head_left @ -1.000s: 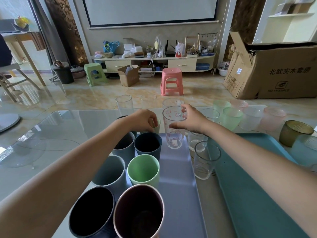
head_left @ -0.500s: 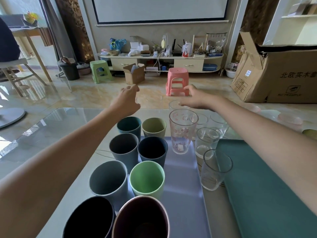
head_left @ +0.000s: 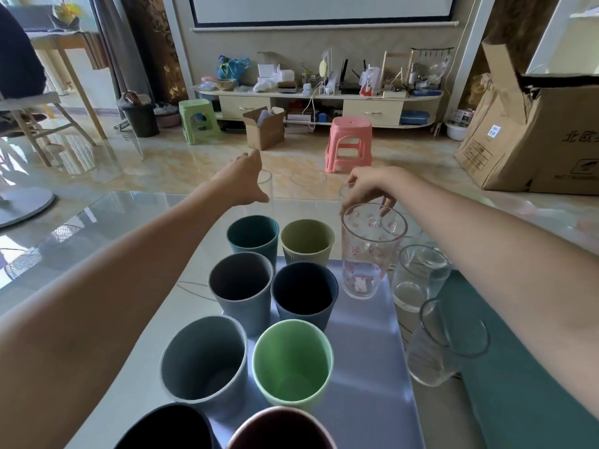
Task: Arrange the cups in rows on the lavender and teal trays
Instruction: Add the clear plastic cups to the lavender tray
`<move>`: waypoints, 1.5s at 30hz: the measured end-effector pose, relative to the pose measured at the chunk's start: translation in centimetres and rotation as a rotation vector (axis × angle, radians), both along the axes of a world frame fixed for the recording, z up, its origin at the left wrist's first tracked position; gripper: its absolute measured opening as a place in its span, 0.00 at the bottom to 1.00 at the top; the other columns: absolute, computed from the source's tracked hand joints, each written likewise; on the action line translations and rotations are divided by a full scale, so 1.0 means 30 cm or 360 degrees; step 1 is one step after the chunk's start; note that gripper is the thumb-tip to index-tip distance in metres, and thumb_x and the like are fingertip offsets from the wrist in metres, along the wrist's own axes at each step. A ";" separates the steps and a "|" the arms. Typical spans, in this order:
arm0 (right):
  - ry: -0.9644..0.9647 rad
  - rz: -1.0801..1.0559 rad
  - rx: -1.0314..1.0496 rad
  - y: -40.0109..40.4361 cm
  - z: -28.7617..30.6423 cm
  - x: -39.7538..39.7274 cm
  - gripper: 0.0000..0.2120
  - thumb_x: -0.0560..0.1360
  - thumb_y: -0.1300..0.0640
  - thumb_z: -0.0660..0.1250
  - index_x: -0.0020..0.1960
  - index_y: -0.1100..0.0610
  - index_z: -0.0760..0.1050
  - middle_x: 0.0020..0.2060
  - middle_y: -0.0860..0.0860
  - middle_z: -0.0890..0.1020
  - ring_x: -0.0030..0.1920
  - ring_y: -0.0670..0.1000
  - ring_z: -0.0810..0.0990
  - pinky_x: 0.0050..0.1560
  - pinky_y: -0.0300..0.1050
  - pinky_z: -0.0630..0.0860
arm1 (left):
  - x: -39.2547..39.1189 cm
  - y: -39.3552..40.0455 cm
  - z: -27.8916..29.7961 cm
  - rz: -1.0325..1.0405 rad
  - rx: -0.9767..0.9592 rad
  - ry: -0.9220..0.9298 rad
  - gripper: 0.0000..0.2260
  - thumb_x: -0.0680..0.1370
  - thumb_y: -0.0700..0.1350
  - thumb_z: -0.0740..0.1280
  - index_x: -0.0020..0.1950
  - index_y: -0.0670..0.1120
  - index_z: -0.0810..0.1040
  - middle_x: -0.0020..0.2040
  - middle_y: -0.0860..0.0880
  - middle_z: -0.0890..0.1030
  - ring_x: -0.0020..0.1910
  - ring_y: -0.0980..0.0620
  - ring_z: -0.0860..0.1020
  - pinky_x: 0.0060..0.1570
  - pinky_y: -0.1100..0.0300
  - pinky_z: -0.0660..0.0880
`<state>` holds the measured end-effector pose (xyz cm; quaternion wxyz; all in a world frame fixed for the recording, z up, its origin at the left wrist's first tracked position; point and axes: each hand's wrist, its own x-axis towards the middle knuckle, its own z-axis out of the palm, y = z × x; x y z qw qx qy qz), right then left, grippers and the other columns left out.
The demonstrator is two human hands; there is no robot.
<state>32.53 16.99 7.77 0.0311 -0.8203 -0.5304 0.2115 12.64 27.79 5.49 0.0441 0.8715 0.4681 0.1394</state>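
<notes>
Reaching Past the Filled Rows for More Glasses

Reaching over the far counter (head_left: 97,228), both hands had left the lavender tray (head_left: 366,351) since a second earlier, when the right hand (head_left: 369,189) gripped the printed glass (head_left: 368,251) and the left hand (head_left: 243,179) touched the olive cup (head_left: 307,241). That glass now stood alone on the tray's far right, beginning a third row beside two rows of coloured cups. The left hand was released, fingers straight, beside a clear glass (head_left: 266,183) at the far edge; whether they touched could not be told. The right hand curled its fingers round the rim of another clear glass (head_left: 345,192), apparently grasping it. The placement looked finished and the next fetch begun.

Open room remained on the lavender tray's right strip, nearer than the printed glass. The teal tray (head_left: 518,367) showed no cups on it; three clear glasses (head_left: 421,277) stood along the seam between the trays, so anything carried back would likely need to clear their rims. The far glasses sat close to the counter's edge, where a nudge could tip one off
</notes>
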 end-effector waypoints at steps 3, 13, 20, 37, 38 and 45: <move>0.0074 -0.0045 0.0095 0.006 -0.012 0.009 0.37 0.67 0.55 0.75 0.70 0.57 0.62 0.66 0.57 0.66 0.58 0.58 0.72 0.46 0.55 0.81 | -0.014 -0.011 -0.012 -0.0078 -0.0016 0.0032 0.21 0.68 0.48 0.76 0.54 0.40 0.75 0.61 0.40 0.72 0.59 0.43 0.71 0.54 0.54 0.69; 0.0305 -0.0217 0.0452 -0.025 -0.025 0.005 0.36 0.66 0.57 0.76 0.70 0.57 0.64 0.64 0.56 0.69 0.57 0.54 0.71 0.48 0.46 0.74 | 0.006 -0.032 -0.045 0.0084 -0.0306 -0.0333 0.16 0.71 0.49 0.73 0.49 0.37 0.80 0.56 0.39 0.77 0.66 0.44 0.63 0.58 0.52 0.67; 0.0270 -0.0325 0.0936 -0.041 0.004 0.029 0.35 0.64 0.57 0.77 0.67 0.54 0.65 0.61 0.55 0.71 0.52 0.52 0.72 0.49 0.45 0.78 | -0.059 -0.075 -0.005 0.0243 -0.0095 -0.0528 0.15 0.68 0.49 0.76 0.44 0.37 0.80 0.60 0.38 0.70 0.57 0.44 0.69 0.54 0.54 0.69; 0.0127 -0.0076 0.1323 -0.642 0.324 -0.075 0.34 0.65 0.55 0.76 0.67 0.52 0.67 0.60 0.54 0.72 0.54 0.51 0.71 0.50 0.43 0.70 | -0.142 -0.675 0.438 -0.0033 0.0262 -0.0762 0.17 0.64 0.60 0.75 0.30 0.49 0.74 0.53 0.51 0.72 0.46 0.54 0.71 0.41 0.60 0.70; 0.0132 -0.0057 0.1320 -0.677 0.331 -0.090 0.34 0.65 0.55 0.77 0.67 0.52 0.67 0.60 0.54 0.72 0.55 0.50 0.70 0.51 0.44 0.69 | -0.141 -0.713 0.431 -0.0081 0.0221 -0.0748 0.17 0.64 0.60 0.75 0.30 0.48 0.75 0.53 0.52 0.73 0.48 0.54 0.71 0.43 0.60 0.70; 0.0216 0.0025 0.1199 -0.814 0.355 -0.182 0.34 0.64 0.55 0.78 0.66 0.50 0.68 0.58 0.53 0.73 0.56 0.51 0.72 0.48 0.42 0.70 | -0.146 -0.868 0.309 -0.0256 0.0066 -0.0627 0.18 0.63 0.60 0.76 0.28 0.48 0.75 0.56 0.51 0.74 0.53 0.53 0.74 0.47 0.57 0.77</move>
